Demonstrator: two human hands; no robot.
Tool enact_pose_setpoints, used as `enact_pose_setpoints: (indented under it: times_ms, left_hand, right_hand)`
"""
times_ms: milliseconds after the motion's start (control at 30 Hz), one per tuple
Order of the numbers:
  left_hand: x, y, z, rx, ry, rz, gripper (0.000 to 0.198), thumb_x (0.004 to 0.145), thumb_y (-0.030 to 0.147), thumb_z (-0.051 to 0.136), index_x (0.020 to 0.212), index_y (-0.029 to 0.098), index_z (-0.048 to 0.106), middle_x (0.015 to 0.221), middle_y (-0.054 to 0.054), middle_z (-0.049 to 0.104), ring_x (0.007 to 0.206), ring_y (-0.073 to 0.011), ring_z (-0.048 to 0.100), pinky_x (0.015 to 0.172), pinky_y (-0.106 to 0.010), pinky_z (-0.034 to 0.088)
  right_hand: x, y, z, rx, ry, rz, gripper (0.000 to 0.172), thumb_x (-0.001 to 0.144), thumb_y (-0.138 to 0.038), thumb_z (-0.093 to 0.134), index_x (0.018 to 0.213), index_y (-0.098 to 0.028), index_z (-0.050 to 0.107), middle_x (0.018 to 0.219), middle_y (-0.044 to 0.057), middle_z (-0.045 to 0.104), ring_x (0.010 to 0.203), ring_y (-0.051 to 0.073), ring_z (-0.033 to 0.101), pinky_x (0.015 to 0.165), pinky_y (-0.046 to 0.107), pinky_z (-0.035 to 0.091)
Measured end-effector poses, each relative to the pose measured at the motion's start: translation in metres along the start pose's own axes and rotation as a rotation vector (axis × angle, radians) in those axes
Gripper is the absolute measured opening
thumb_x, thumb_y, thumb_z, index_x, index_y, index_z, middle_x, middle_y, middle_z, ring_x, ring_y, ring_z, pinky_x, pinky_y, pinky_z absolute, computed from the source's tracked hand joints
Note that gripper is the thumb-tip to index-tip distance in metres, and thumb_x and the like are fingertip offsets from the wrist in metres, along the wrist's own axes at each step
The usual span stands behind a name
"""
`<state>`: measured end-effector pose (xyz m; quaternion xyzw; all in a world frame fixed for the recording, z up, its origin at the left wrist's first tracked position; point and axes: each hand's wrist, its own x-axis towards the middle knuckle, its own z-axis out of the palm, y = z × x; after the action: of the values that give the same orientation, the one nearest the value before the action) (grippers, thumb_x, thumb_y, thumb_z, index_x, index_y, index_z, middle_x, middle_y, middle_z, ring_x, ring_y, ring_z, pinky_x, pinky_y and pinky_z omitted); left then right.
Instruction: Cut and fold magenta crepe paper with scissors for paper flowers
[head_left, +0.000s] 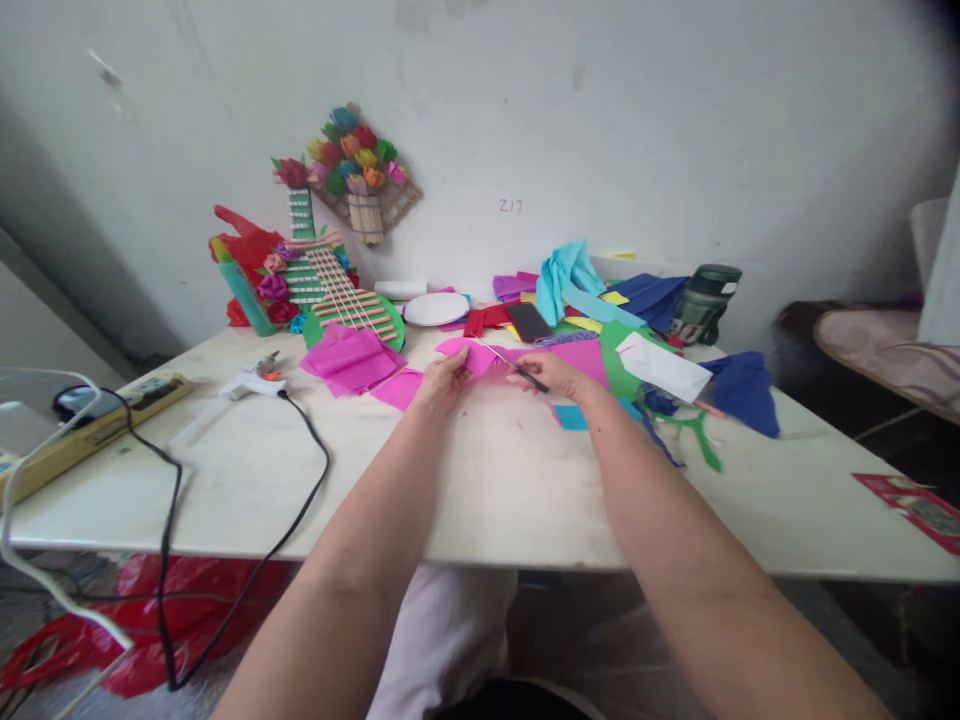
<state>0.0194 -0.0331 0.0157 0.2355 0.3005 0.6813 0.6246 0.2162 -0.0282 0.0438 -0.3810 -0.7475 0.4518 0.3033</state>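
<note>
My left hand (448,376) pinches a piece of bright pink paper (480,360) above the white table. In my right hand (551,374) is a pair of scissors (529,377), its blades angled up and left across the pink paper. How far the blades are parted I cannot make out. Left of my left hand lies a stack of pink paper sheets (351,358), with a smaller pink piece (398,389) beside it. A blue paper piece (572,417) lies just below my right hand.
A glue gun (255,384) with a black cord and a power strip (97,432) occupy the left side. Behind are a guitar-shaped craft (352,310), a white round lid (435,309), a phone (529,322) and coloured paper. A dark bottle (705,303) stands at the back right.
</note>
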Motion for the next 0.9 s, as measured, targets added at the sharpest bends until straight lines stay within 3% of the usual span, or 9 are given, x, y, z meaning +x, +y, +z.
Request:
enact_pose_setpoints:
  times_ms: [200,367,567,767,900]
  left_hand:
    - [0.003,0.000,-0.001,-0.024,-0.002,0.009,0.008,0.072,0.006,0.066,0.079,0.010,0.066,0.075,-0.005,0.069,0.067,-0.0123,0.065,0.065,-0.022,0.053]
    - [0.003,0.000,-0.002,-0.011,0.004,0.028,0.008,0.073,0.007,0.066,0.079,0.010,0.066,0.074,-0.005,0.069,0.066,-0.0119,0.065,0.065,-0.022,0.053]
    - [0.003,0.000,-0.002,0.018,-0.018,0.028,0.005,0.073,0.008,0.066,0.077,0.011,0.066,0.070,-0.004,0.068,0.062,-0.0109,0.064,0.062,-0.020,0.053]
    - [0.004,-0.001,-0.003,0.027,-0.028,0.030,0.006,0.073,0.007,0.066,0.077,0.011,0.066,0.075,-0.005,0.069,0.071,-0.0135,0.066,0.070,-0.023,0.053]
    - [0.003,0.000,-0.003,0.044,-0.034,0.038,0.005,0.073,0.007,0.066,0.077,0.011,0.066,0.073,-0.005,0.069,0.068,-0.0123,0.065,0.066,-0.022,0.053]
  right_hand:
    - [-0.002,-0.002,-0.001,-0.041,0.005,-0.006,0.039,0.052,-0.046,0.076,0.070,-0.016,0.060,0.057,-0.003,0.054,0.047,0.007,0.047,0.042,0.020,0.037]
    - [-0.002,-0.001,-0.003,-0.021,0.004,0.000,0.041,0.050,-0.047,0.078,0.069,-0.016,0.060,0.065,0.000,0.058,0.052,0.009,0.052,0.044,0.021,0.039]
    - [0.001,0.007,-0.001,-0.117,0.029,-0.044,0.041,0.054,-0.048,0.075,0.075,-0.016,0.063,0.061,-0.002,0.056,0.052,0.009,0.050,0.047,0.022,0.040]
    - [0.006,0.015,-0.001,-0.175,0.058,-0.114,0.035,0.058,-0.045,0.072,0.077,-0.017,0.063,0.070,0.000,0.062,0.066,0.014,0.058,0.060,0.025,0.046]
    - [0.006,0.015,-0.002,-0.237,0.075,-0.138,0.031,0.060,-0.042,0.070,0.078,-0.018,0.064,0.075,0.001,0.066,0.072,0.015,0.060,0.065,0.026,0.046]
